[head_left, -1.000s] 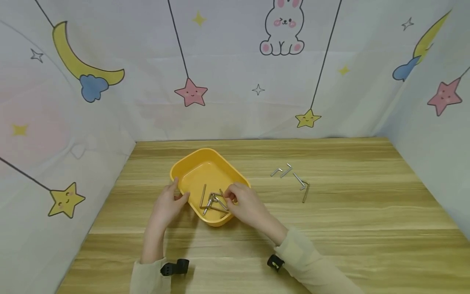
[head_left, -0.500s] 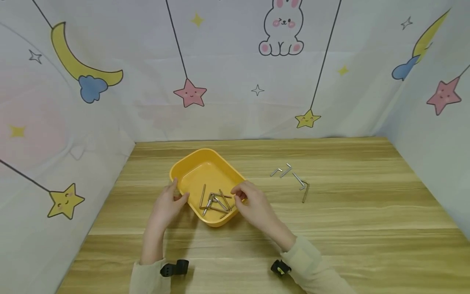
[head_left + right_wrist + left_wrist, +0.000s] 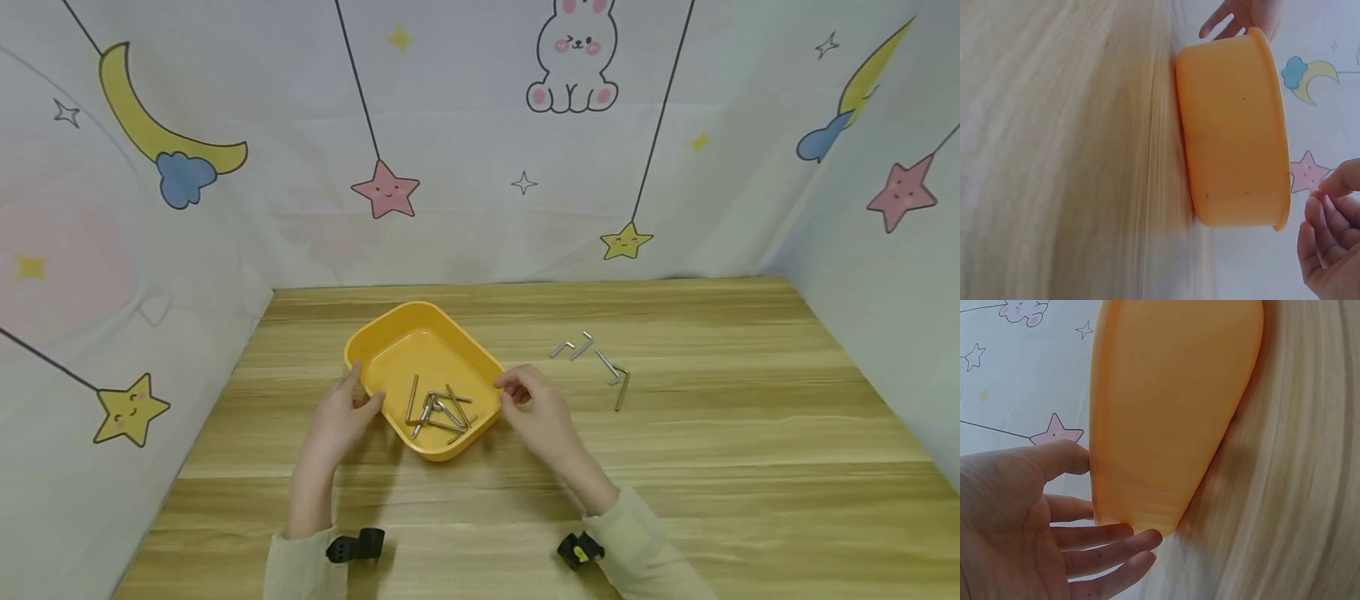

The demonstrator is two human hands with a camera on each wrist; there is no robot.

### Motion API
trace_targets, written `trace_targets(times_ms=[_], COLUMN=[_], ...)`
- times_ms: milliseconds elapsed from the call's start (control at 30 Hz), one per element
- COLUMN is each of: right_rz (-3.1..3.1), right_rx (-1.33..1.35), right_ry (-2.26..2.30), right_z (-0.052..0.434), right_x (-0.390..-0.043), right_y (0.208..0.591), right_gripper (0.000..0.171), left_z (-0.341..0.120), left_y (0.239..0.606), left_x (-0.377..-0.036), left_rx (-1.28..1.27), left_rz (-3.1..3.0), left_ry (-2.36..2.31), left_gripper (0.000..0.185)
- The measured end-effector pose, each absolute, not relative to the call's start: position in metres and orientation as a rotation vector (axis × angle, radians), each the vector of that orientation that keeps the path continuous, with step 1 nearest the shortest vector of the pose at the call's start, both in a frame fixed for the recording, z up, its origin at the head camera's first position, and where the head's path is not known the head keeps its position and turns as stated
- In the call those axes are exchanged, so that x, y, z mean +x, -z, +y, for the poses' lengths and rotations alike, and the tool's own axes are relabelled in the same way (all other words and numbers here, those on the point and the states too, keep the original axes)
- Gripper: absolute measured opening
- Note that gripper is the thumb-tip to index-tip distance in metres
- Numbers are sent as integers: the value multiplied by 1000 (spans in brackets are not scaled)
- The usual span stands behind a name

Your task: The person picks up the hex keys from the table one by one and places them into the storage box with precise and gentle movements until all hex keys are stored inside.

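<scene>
Several L-shaped hex keys lie in a heap in the near end of a yellow plastic tray. My left hand holds the tray's left side, thumb and index finger at the rim, the other fingers on its outer wall. Just off the tray's right corner is my right hand. Its thumb and fingertips come close together with nothing visible between them, as the right wrist view also shows.
Several more hex keys lie loose on the wooden table, right of the tray. A white cloth printed with stars, moons and a rabbit hangs around the back and sides. A black wrist camera sits at each sleeve.
My right hand has drawn back rightward from over the tray to beyond its rim, leaving another hex key by the near right wall. The left hand stays at the rim.
</scene>
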State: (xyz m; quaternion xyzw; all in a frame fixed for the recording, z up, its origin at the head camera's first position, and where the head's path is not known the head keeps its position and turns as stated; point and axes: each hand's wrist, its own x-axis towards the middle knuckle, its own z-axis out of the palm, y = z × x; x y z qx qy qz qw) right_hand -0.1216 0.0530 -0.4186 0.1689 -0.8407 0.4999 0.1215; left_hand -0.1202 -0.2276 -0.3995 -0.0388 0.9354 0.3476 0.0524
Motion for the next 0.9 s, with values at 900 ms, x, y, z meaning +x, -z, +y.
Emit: trace_targets(times_ms=[900], right_rz=[-2428], right_rx=[0], right_ry=[-1620], right_z=[106], right_x=[-135], right_y=[428], right_gripper=[16], left_z=[-228], left_y=[399], left_x=[-120], left_rx=[-115], left_rz=[2832], left_ry=[-1066], left_gripper=[75])
